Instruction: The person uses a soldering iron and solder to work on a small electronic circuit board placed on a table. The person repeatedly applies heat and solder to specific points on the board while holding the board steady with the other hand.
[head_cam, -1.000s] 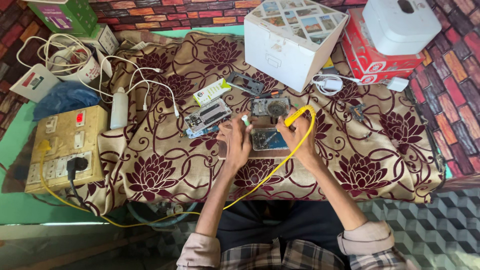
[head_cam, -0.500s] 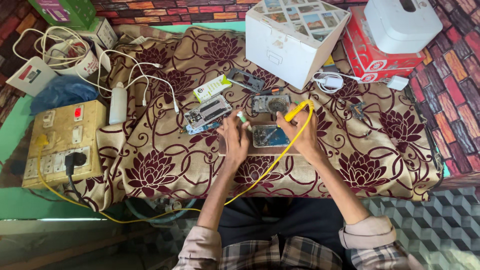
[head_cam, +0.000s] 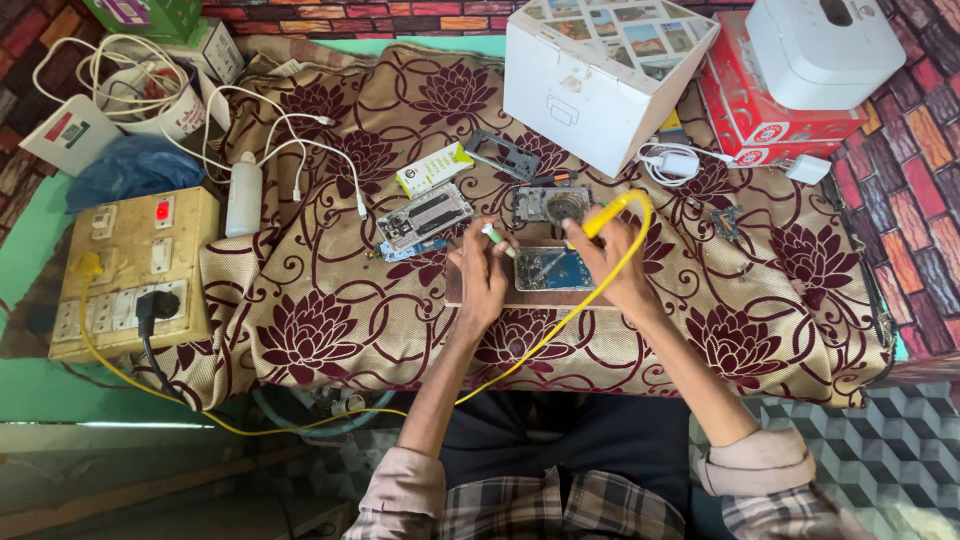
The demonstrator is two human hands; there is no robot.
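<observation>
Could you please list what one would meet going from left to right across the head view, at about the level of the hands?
Switchboard → white bottle → opened phone → left hand → circuit board → right hand holding the yellow soldering iron → small part on the cloth.

White picture-topped box behind centre, red carton right, green box far left, possibly cardboard

A small phone-repair workbench: opened phones, a yellow soldering iron and a switchboard crowd a cloth-covered table.
</observation>
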